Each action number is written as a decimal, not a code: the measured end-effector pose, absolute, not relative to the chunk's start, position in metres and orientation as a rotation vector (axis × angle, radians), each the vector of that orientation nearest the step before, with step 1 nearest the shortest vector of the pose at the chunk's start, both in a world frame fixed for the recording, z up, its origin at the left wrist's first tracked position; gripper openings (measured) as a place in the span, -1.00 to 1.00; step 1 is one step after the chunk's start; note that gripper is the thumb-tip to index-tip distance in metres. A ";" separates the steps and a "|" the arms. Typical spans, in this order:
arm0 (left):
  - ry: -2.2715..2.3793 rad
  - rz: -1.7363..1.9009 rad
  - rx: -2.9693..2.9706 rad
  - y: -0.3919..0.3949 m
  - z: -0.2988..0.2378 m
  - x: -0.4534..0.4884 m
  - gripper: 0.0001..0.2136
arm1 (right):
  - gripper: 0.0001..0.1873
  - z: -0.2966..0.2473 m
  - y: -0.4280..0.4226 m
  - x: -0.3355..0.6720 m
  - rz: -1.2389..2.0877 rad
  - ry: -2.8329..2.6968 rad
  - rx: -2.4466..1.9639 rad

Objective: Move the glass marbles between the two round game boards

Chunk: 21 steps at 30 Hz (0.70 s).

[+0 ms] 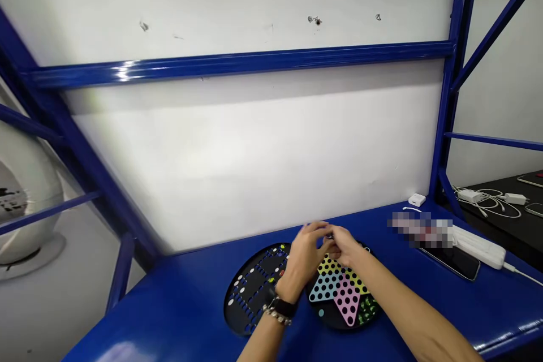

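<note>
Two bare hands meet with bent fingers, left grip [303, 254] against right grip [344, 248]; whether anything is pinched between them I cannot tell. A black wristband [286, 307] and a beaded bracelet [276, 315] circle the left wrist. Just below the grip lies a round black star board [333, 320], its star coloured yellow, pale blue and pink and dotted with dark holes; green pieces [367, 311] fill a section of it at the lower right. Left of the grip, partly behind the left forearm, lies a round black slotted board [233, 318] with white and yellow-green pieces. Both rest on a glossy blue worktop [182, 300], which spreads out to either side of the grip. Well to the right are a dark-screened phone [456, 263], a white block [479, 246] with a cable, and, farther back, a small white box [417, 199]. Beyond the grip rises a white wall [254, 158], scuffed and pitted higher up, crossed by a blue crossbar [254, 64]. Far right, white cables and adapters [470, 196] lie on a black surface [515, 220]; far left stands a rounded white object [40, 198].
</note>
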<state>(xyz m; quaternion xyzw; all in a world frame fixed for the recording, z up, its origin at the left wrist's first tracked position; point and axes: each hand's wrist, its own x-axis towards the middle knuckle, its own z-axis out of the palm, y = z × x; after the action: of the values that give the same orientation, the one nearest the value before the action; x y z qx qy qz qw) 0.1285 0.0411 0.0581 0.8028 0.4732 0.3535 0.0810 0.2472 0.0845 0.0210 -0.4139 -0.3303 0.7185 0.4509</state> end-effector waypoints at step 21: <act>1.568 1.468 2.144 0.046 0.050 0.052 -0.71 | -0.57 0.024 0.068 0.181 0.298 -2.520 -1.191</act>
<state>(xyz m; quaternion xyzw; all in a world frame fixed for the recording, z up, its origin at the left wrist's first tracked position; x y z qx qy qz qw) 0.0515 0.0457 0.0501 0.7054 0.5160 0.4830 0.0534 0.1811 0.0681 0.0245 -0.4187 -0.8862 0.1046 0.1685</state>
